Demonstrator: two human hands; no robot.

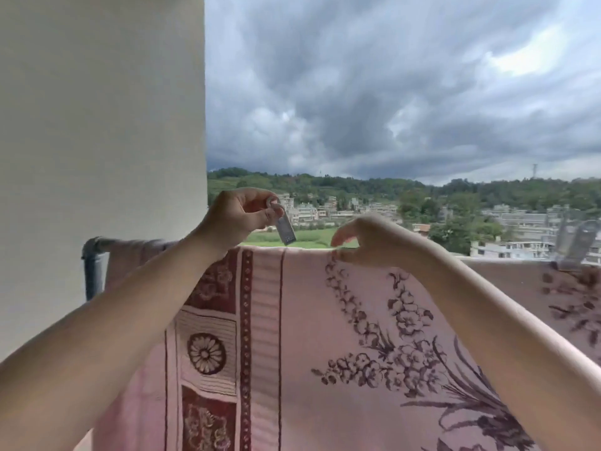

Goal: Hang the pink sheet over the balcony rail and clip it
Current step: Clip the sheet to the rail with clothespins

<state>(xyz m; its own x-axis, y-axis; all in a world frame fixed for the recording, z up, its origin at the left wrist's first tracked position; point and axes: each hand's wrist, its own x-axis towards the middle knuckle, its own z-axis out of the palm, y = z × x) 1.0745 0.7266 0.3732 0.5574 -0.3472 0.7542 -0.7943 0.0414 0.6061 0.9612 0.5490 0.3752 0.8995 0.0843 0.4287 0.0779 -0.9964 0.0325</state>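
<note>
The pink sheet (302, 320), printed with dark flowers and a maroon border, hangs draped over the grey balcony rail (97, 245). My left hand (237, 213) pinches a grey clothes clip (285, 229) just above the sheet's top edge, with the clip's jaws pointing down. My right hand (361, 239) rests on the top fold to the right of the clip, its thumb and fingers pinching the cloth. A second, clear clip (575, 245) sits on the sheet's top edge at the far right.
A white wall (100, 125) stands close on the left, where the rail bends down into a post. Beyond the rail lie a green field, buildings, wooded hills and a dark cloudy sky.
</note>
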